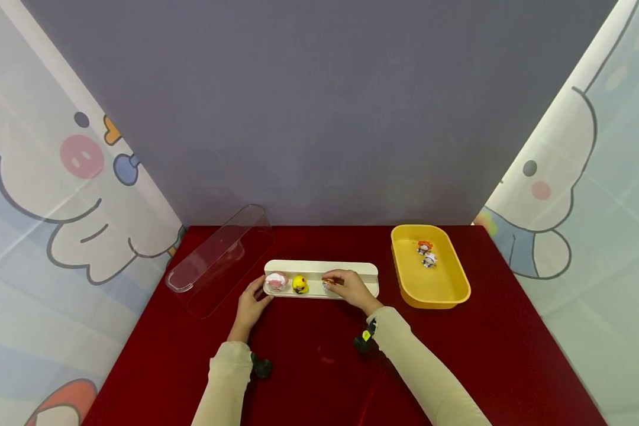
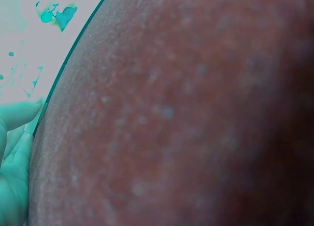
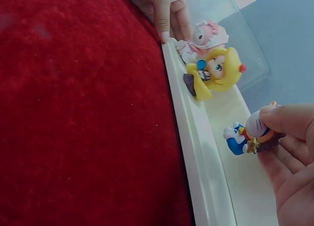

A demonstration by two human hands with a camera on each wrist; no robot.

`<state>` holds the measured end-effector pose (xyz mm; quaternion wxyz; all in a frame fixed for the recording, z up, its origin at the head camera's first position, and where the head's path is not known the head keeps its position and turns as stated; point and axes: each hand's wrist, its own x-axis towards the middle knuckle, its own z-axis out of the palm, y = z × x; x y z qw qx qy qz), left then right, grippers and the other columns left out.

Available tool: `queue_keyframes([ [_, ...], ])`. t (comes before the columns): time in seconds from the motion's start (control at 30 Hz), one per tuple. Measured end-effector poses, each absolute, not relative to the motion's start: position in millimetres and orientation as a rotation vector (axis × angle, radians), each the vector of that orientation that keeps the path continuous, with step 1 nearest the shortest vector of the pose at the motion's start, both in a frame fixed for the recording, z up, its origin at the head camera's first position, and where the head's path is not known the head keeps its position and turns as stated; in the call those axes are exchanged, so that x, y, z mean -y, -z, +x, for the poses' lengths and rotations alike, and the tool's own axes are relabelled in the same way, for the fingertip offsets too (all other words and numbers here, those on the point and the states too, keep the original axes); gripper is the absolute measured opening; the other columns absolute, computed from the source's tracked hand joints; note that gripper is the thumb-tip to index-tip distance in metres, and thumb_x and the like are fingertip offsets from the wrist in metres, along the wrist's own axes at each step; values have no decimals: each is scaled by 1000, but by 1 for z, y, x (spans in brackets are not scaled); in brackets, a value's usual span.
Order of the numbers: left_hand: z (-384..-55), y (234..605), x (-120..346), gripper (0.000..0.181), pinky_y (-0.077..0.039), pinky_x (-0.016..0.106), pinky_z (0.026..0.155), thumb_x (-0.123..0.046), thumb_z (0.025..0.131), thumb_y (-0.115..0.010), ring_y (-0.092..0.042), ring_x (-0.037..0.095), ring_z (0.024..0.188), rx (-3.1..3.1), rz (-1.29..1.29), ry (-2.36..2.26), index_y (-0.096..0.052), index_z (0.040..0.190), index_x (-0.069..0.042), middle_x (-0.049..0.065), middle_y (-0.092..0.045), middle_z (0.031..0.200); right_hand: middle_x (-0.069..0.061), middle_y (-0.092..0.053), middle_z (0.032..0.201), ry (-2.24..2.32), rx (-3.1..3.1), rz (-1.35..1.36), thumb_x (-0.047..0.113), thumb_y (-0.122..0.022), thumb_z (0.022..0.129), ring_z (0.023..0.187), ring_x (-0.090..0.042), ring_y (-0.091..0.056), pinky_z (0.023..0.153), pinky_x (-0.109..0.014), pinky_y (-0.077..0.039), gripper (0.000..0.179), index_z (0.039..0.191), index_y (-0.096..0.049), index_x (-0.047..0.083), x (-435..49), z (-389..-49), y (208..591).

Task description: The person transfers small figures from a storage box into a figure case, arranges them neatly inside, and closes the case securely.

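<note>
Figure (image 3: pixel 252 131), blue-and-white, over the white tray (image 3: pixel 194 138), feet toward its floor, whether touching cannot tell; pinched between thumb and fingers of the right hand (image 1: pixel 351 290), lying at the fingertips, on that hand's left. Body runs crosswise to the tray's long axis, which goes left to right before the person; right hand much the nearer. Bare floor shows between this figure and the yellow figure (image 3: pixel 216 74), next along to the left; pink figure (image 1: pixel 276 281) beyond, at the left end. Left hand (image 1: pixel 251 307) there too, thumb and fingers spread, touching that end. Yellow tub (image 1: pixel 436 287) with two more figures (image 1: pixel 429 260) to the right of the tray, clear cover (image 1: pixel 220 248) to its left, lying slantwise on the red cloth (image 1: pixel 309 337)
</note>
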<state>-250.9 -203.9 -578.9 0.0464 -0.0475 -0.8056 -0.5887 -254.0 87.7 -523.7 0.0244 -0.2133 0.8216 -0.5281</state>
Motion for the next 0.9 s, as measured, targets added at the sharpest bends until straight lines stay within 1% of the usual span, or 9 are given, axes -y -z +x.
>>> queue_keyframes([
  [0.3,-251,580,203,62,-44,41,101,14,78,-67,-44,43,125,2441,-173,1779,-42,135,12,28,-40,139,-14,-66,112,1524,-2602,-658,-3,-64,85,108,-27,-60,94,-35,-53,24,109,-68,0,-83,-252,526],
  [0.47,-252,581,204,62,-43,39,103,12,80,-66,-43,41,126,2459,-150,1795,-41,137,9,26,-39,141,-13,-66,113,1479,-2623,-675,-1,-64,86,110,-27,-60,95,-38,-52,24,110,-69,1,-81,-252,526],
  [0.67,-252,582,204,62,-43,40,102,14,79,-66,-44,42,126,2443,-160,1795,-42,136,10,27,-40,140,-15,-65,114,1489,-2591,-700,-1,-63,87,112,-28,-59,96,-37,-51,24,111,-68,-1,-77,-253,527],
  [0.9,-252,582,203,62,-44,40,102,15,78,-66,-44,43,125,2436,-164,1786,-42,135,12,28,-40,140,-13,-66,113,1463,-2617,-710,-1,-63,87,110,-27,-59,95,-37,-52,24,111,-68,1,-76,-255,526],
])
